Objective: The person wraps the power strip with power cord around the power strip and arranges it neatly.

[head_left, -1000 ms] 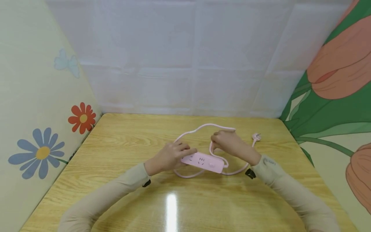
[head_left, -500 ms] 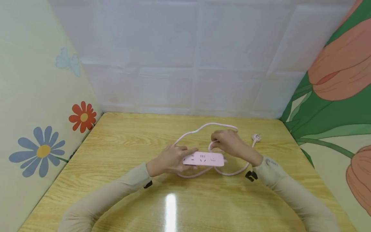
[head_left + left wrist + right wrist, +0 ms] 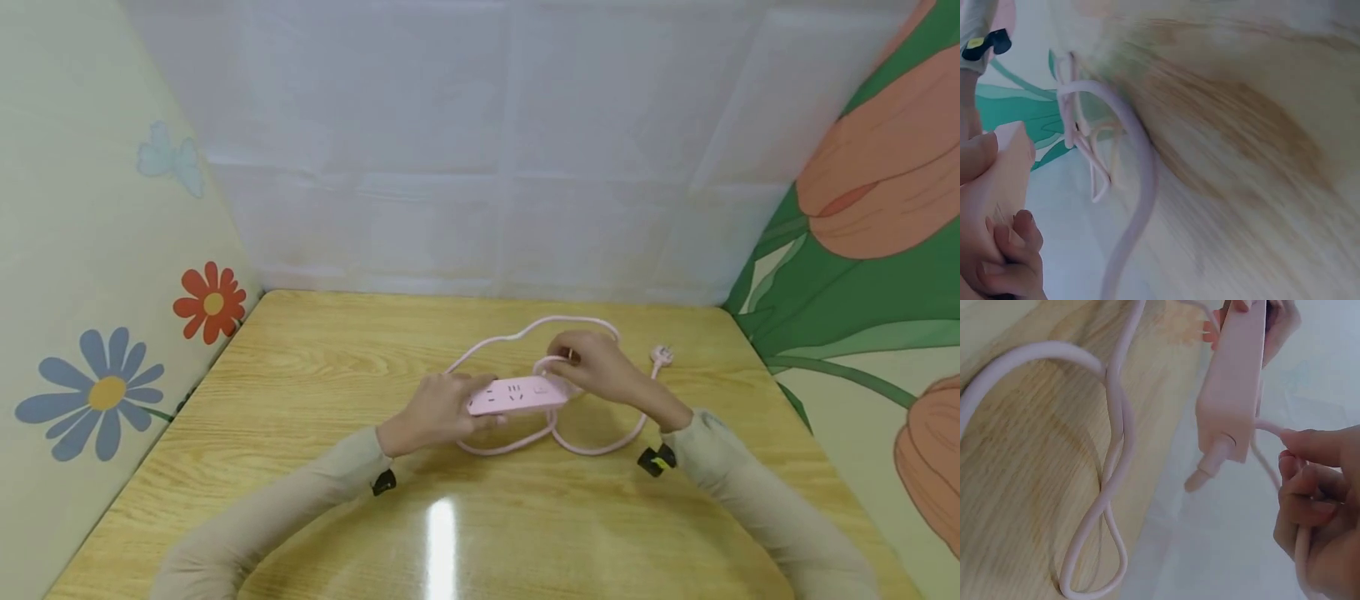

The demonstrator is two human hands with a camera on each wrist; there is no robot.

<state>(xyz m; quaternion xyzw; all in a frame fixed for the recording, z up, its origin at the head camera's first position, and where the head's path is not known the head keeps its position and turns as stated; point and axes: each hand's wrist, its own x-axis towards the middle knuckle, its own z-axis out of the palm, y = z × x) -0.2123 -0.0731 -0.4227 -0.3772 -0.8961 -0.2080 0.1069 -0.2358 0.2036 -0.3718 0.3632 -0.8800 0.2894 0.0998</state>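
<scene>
My left hand (image 3: 435, 412) grips the left end of a pink power strip (image 3: 517, 395), thumb on the near side and fingers over the far side. The strip is held up off the table, its sockets and switch facing the head camera. At the strip's right end, my right hand (image 3: 592, 367) pinches the pink cord. In the right wrist view, thumb and fingertips (image 3: 1297, 472) close on that cord beside the strip, and the cord's sleeve (image 3: 1215, 459) sticks out of the end face. Left fingers (image 3: 1019, 269) curl around the strip in the left wrist view.
The remaining cord (image 3: 585, 451) lies in wide loops on the wooden table (image 3: 337, 358) around both hands. Its plug (image 3: 661, 356) rests to the right, beyond the right wrist. A white sheet (image 3: 390, 167) hangs behind the table, with flower-printed panels (image 3: 105, 396) on either side.
The strip's right end has swung up and away, so it now slopes up to the right. My right hand has brought the pinched cord close against that end. The plug stays put.
</scene>
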